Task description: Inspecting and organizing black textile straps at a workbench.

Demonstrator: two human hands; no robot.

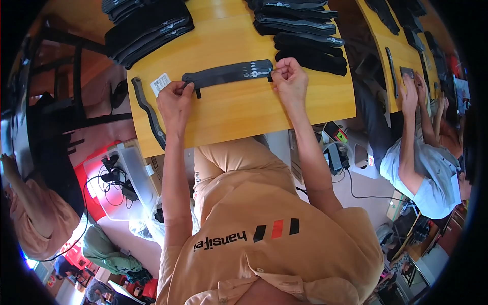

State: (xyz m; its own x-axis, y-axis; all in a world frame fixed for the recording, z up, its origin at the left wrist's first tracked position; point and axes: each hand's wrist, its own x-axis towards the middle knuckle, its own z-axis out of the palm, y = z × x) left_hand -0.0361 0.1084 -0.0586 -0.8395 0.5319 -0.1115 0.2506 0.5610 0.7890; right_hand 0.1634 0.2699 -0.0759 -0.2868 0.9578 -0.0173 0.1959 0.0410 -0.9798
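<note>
On the wooden table lies a flat bundle of dark grey straps point(223, 75) with white print near its right end. My left hand point(174, 104) pinches the bundle's left end between thumb and fingers. At the opposite end, my right hand point(292, 86) is closed on the other tip, thumb against forefinger. Short black tabs stick out below both ends. A white printed label point(160, 83) lies just beyond my left hand. Left of my left forearm, a single long dark strap point(148, 113) with a small hole rests along the table's edge.
Stacks of black straps stand at the far left point(152, 30) and far right point(305, 38) of the yellow table point(229, 117). A clear plastic bin point(117, 188) with cables sits below on the left. Another person point(422, 162) works at a second table on the right.
</note>
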